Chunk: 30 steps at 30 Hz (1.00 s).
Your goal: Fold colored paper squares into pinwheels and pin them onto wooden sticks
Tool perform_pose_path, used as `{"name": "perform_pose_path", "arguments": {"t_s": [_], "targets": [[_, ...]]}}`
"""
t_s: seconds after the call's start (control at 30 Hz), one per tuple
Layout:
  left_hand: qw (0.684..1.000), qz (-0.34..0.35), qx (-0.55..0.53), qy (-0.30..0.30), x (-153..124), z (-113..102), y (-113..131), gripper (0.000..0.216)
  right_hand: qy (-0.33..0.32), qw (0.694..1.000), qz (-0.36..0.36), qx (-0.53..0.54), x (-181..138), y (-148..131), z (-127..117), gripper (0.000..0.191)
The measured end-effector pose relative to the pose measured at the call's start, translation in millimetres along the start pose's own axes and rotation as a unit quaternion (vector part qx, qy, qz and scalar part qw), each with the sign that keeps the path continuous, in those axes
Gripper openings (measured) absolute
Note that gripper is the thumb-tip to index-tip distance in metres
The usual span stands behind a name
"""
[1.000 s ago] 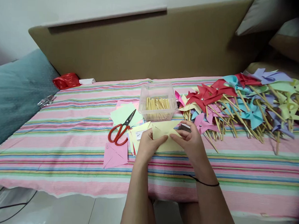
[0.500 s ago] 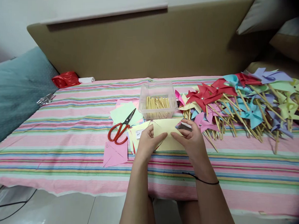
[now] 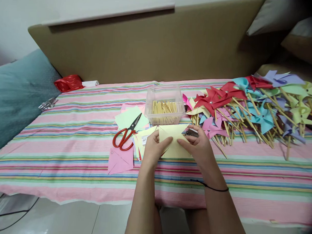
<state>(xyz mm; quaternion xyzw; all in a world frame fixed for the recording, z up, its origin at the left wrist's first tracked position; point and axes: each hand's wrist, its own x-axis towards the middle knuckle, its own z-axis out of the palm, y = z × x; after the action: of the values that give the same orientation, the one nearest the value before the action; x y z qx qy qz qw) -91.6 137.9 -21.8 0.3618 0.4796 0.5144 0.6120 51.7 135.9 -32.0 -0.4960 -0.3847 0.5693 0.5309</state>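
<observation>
Both my hands hold a pale yellow paper square (image 3: 173, 138) over the striped cloth. My left hand (image 3: 155, 149) pinches its left side, thumb on top. My right hand (image 3: 198, 147) pinches the right side, with a thin black band on that wrist. The paper's corners are folded toward its middle. A small dark object (image 3: 191, 132) lies just behind my right fingers. Beside my left hand lie red-handled scissors (image 3: 126, 134) on loose coloured paper sheets (image 3: 129, 118), and a pink cut square (image 3: 120, 160) lies nearer the front.
A clear plastic box (image 3: 164, 105) of wooden sticks stands behind the paper. A big heap of finished paper pinwheels on sticks (image 3: 253, 106) fills the right. A red bag (image 3: 68, 83) sits at the back left, against a tan board. A teal cushion (image 3: 16, 95) lies at the left.
My hands and the yellow paper have shifted very slightly; the thumbs have pressed closer to the paper's middle. Nothing else has moved.
</observation>
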Motion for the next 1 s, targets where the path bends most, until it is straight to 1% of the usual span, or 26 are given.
{"name": "perform_pose_path", "arguments": {"t_s": [0.13, 0.2, 0.23, 0.3, 0.33, 0.43, 0.53, 0.57, 0.7, 0.83, 1.0], "targets": [[0.997, 0.042, -0.034, 0.049, 2.2, -1.2, 0.1, 0.030, 0.013, 1.000, 0.015, 0.005, 2.1, 2.3, -1.9, 0.064], [0.995, 0.063, -0.033, 0.070, 4.1, -4.0, -1.3, 0.023, 0.019, 1.000, 0.018, 0.001, 3.6, 3.4, -3.0, 0.063], [0.994, 0.073, -0.028, 0.070, 4.9, -5.4, -2.1, 0.018, 0.023, 1.000, 0.019, -0.002, 4.2, 3.9, -3.4, 0.063], [0.994, 0.098, -0.008, 0.050, 5.9, -7.4, -3.3, 0.007, 0.028, 0.999, 0.019, -0.005, 5.2, 4.5, -4.0, 0.064], [0.993, 0.112, 0.004, 0.034, 6.1, -7.5, -3.4, 0.006, 0.029, 0.999, 0.018, -0.005, 5.4, 4.7, -4.2, 0.064], [0.990, 0.140, 0.023, -0.012, 5.2, -4.5, -1.8, 0.014, 0.028, 0.999, 0.019, -0.005, 5.4, 5.0, -4.4, 0.065], [0.990, 0.136, 0.015, -0.021, 3.8, 0.3, 0.6, 0.025, 0.021, 1.000, 0.015, -0.015, 4.7, 5.0, -4.5, 0.064], [0.991, 0.130, 0.015, -0.016, 3.5, 1.3, 0.9, 0.026, 0.017, 1.000, 0.011, -0.020, 4.5, 5.1, -4.6, 0.063], [0.992, 0.122, 0.034, 0.002, 3.5, 1.2, 0.0, 0.016, 0.001, 0.999, -0.002, -0.033, 4.5, 5.9, -4.8, 0.058], [0.990, 0.132, 0.045, 0.004, 4.6, -0.4, -1.3, 0.022, -0.005, 0.999, -0.008, -0.033, 4.0, 5.1, -4.3, 0.058], [0.986, 0.142, 0.088, 0.019, 4.8, 2.1, 0.1, 0.022, -0.024, 1.000, -0.004, -0.005, -0.1, -0.1, -1.8, 0.060]]}}
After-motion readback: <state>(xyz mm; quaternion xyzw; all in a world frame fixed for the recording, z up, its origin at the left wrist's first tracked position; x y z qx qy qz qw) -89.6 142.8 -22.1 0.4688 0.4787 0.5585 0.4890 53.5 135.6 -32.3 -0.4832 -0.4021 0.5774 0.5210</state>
